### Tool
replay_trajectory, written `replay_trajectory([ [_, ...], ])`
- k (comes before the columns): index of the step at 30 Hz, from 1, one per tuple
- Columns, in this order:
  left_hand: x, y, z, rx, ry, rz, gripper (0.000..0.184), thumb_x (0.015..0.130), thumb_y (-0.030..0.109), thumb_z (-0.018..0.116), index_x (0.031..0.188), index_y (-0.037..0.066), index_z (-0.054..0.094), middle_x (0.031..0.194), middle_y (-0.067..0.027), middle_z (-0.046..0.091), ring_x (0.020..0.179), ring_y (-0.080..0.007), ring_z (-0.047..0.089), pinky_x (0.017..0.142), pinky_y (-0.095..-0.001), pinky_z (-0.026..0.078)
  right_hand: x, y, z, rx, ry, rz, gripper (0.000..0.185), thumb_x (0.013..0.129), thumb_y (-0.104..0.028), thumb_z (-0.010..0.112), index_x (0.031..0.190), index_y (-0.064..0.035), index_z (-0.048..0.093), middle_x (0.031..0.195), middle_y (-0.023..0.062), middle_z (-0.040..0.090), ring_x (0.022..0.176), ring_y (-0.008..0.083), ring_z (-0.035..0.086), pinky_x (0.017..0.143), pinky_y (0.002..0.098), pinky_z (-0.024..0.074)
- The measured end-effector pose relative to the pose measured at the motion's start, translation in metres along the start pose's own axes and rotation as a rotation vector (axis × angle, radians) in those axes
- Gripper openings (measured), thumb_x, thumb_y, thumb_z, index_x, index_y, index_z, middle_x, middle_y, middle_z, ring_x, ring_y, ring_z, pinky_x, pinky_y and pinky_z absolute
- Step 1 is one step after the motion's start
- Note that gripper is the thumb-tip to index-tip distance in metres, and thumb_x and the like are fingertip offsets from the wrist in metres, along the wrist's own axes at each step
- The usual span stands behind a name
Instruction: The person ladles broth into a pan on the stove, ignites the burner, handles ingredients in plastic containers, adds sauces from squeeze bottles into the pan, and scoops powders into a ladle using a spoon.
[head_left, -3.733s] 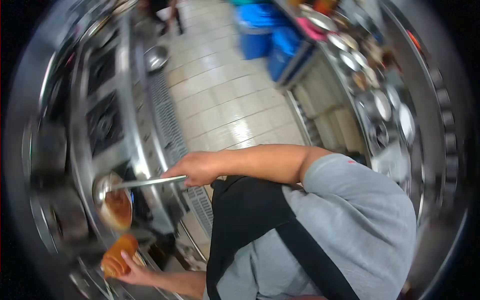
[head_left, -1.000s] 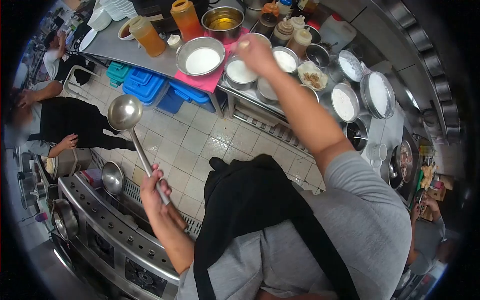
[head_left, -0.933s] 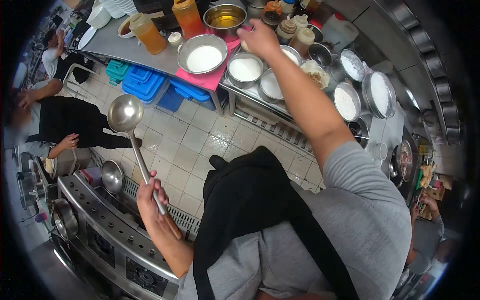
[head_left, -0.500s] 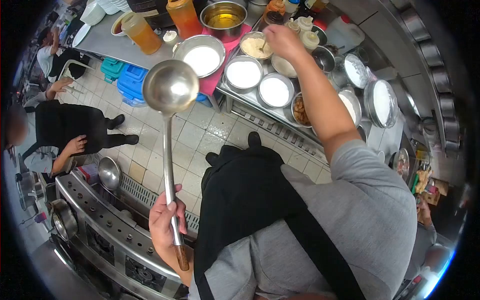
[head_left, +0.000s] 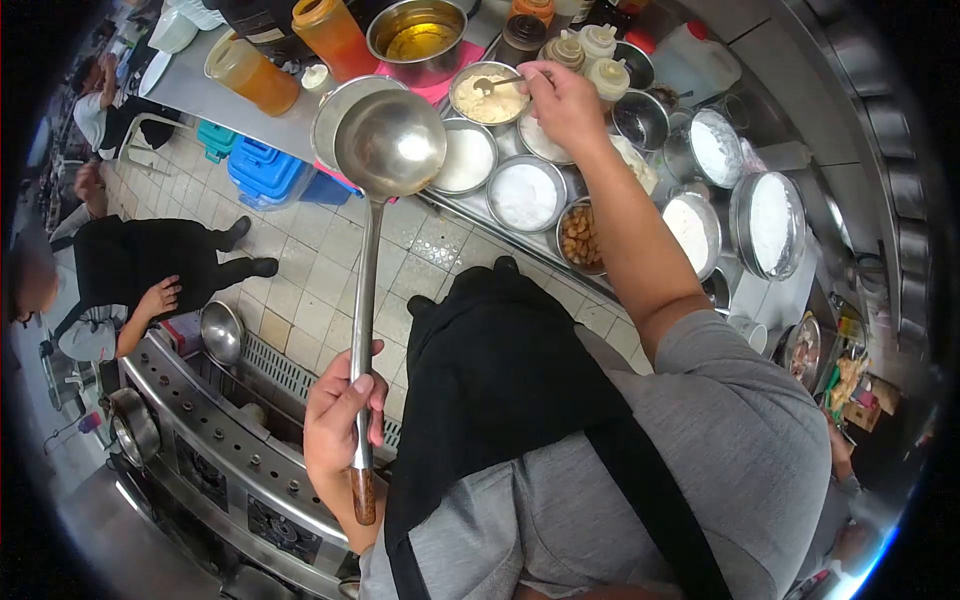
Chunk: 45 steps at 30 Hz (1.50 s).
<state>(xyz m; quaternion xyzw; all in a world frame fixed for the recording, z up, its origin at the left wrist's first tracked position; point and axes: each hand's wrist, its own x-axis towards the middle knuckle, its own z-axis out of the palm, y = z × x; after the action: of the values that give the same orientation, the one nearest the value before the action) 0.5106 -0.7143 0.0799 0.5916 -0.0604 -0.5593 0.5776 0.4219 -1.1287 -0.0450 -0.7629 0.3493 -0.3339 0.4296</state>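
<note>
My left hand (head_left: 343,405) is closed round the handle of a long steel ladle (head_left: 390,145), whose bowl is raised up and partly covers a bowl of white contents (head_left: 335,110). With its fingers pinched, my right hand (head_left: 562,103) grips a small spoon (head_left: 497,83). The spoon's tip rests in a metal bowl of pale yellow powder (head_left: 470,103). Close to that hand stand squeeze bottles (head_left: 605,78) and a dark-lidded jar (head_left: 522,40). Bowls of white granules (head_left: 526,193) and brown chunks (head_left: 580,238) sit nearer to me.
A pot of yellow oil (head_left: 415,45) and bottles of orange liquid (head_left: 335,40) stand at the back. Stove burners (head_left: 285,525) lie at lower left. A co-worker in a black apron (head_left: 145,260) stands at left. Blue bins (head_left: 268,170) are under the counter.
The ladle's bowl has shifted right, now overlapping a bowl on the counter. My right hand has turned, and the spoon now lies more sideways over the powder. The view has shifted slightly.
</note>
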Motion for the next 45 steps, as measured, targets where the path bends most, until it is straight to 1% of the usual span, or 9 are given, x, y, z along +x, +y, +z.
replay_trajectory([
  [4, 0.004, -0.005, 0.008, 0.01, -0.022, -0.029, 0.043, 0.094, 0.016, 0.051, 0.129, -0.008, 0.046, 0.07, -0.0058, 0.054, 0.04, -0.0107, 0.048, 0.04, -0.0197, 0.041, 0.003, 0.013, 0.011, 0.088, -0.014, 0.074, 0.028, 0.097, -0.022, 0.056, 0.112, 0.0003, 0.063, 0.084, 0.0054, 0.068, 0.055, 0.007, 0.053, 0.049, 0.0238, 0.0452],
  [9, 0.008, -0.007, 0.014, 0.017, -0.049, -0.068, 0.043, 0.095, 0.016, 0.05, 0.13, -0.008, 0.046, 0.07, -0.0059, 0.054, 0.041, -0.011, 0.049, 0.04, -0.0201, 0.042, -0.002, 0.012, 0.002, 0.455, 0.136, 0.379, 0.023, 0.096, -0.012, 0.05, 0.108, 0.0026, 0.063, 0.085, 0.0123, 0.069, 0.053, 0.0093, 0.055, 0.045, 0.025, 0.0474],
  [18, 0.024, -0.007, 0.024, -0.041, -0.02, -0.086, 0.044, 0.093, 0.017, 0.051, 0.126, -0.012, 0.047, 0.067, -0.0062, 0.053, 0.036, -0.0095, 0.045, 0.037, -0.0197, 0.039, -0.018, -0.027, -0.039, 0.628, 0.081, 0.294, 0.023, 0.096, -0.011, 0.051, 0.107, 0.0037, 0.064, 0.081, 0.0109, 0.067, 0.053, 0.0094, 0.054, 0.046, 0.0238, 0.0456],
  [28, -0.006, -0.009, -0.011, -0.112, -0.027, -0.083, 0.048, 0.092, 0.014, 0.05, 0.13, -0.014, 0.043, 0.066, -0.0074, 0.052, 0.035, -0.0105, 0.045, 0.034, -0.0205, 0.039, -0.064, -0.054, -0.031, 0.17, -0.083, 0.077, 0.023, 0.096, -0.021, 0.058, 0.105, -0.0031, 0.068, 0.079, 0.0038, 0.068, 0.056, 0.0059, 0.055, 0.051, 0.0234, 0.0457],
  [34, -0.046, -0.019, -0.037, -0.11, 0.085, -0.063, 0.047, 0.09, 0.014, 0.054, 0.13, -0.01, 0.046, 0.067, -0.0064, 0.053, 0.038, -0.0104, 0.045, 0.036, -0.0194, 0.039, -0.076, -0.03, 0.009, -0.102, -0.147, -0.159, 0.021, 0.093, -0.017, 0.058, 0.102, -0.0019, 0.068, 0.085, 0.0149, 0.07, 0.071, 0.0264, 0.068, 0.069, 0.0349, 0.0523],
  [36, -0.053, -0.02, -0.038, -0.096, 0.113, -0.077, 0.048, 0.09, 0.015, 0.055, 0.129, -0.01, 0.046, 0.067, -0.0066, 0.053, 0.038, -0.0104, 0.045, 0.036, -0.0195, 0.039, -0.079, -0.031, 0.019, -0.009, -0.193, -0.046, 0.021, 0.093, -0.018, 0.058, 0.103, -0.0014, 0.068, 0.085, 0.0155, 0.07, 0.071, 0.0255, 0.068, 0.07, 0.0348, 0.0524],
  [38, -0.058, -0.024, -0.041, -0.096, 0.12, -0.083, 0.048, 0.09, 0.015, 0.055, 0.129, -0.01, 0.046, 0.067, -0.0069, 0.053, 0.038, -0.0105, 0.045, 0.036, -0.0195, 0.039, -0.079, -0.03, 0.024, 0.02, -0.192, -0.003, 0.021, 0.094, -0.017, 0.058, 0.103, -0.0013, 0.067, 0.083, 0.0127, 0.07, 0.064, 0.0203, 0.065, 0.062, 0.0315, 0.0518],
  [41, -0.058, -0.028, -0.041, -0.106, 0.119, -0.095, 0.048, 0.09, 0.016, 0.056, 0.129, -0.01, 0.047, 0.067, -0.0069, 0.054, 0.038, -0.0107, 0.046, 0.036, -0.0194, 0.04, -0.076, -0.029, 0.028, 0.357, -0.119, 0.329, 0.021, 0.095, -0.013, 0.052, 0.104, -0.0004, 0.066, 0.081, 0.0065, 0.067, 0.053, 0.0079, 0.054, 0.045, 0.0228, 0.0434],
  [45, -0.049, -0.035, -0.039, -0.132, 0.097, -0.089, 0.046, 0.092, 0.017, 0.054, 0.128, -0.011, 0.046, 0.063, -0.0055, 0.053, 0.036, -0.0101, 0.045, 0.035, -0.0206, 0.038, -0.069, -0.02, 0.017, 0.515, -0.01, 0.499, 0.022, 0.094, -0.01, 0.05, 0.106, 0.0033, 0.062, 0.083, 0.0134, 0.066, 0.052, 0.0105, 0.053, 0.045, 0.0252, 0.0448],
])
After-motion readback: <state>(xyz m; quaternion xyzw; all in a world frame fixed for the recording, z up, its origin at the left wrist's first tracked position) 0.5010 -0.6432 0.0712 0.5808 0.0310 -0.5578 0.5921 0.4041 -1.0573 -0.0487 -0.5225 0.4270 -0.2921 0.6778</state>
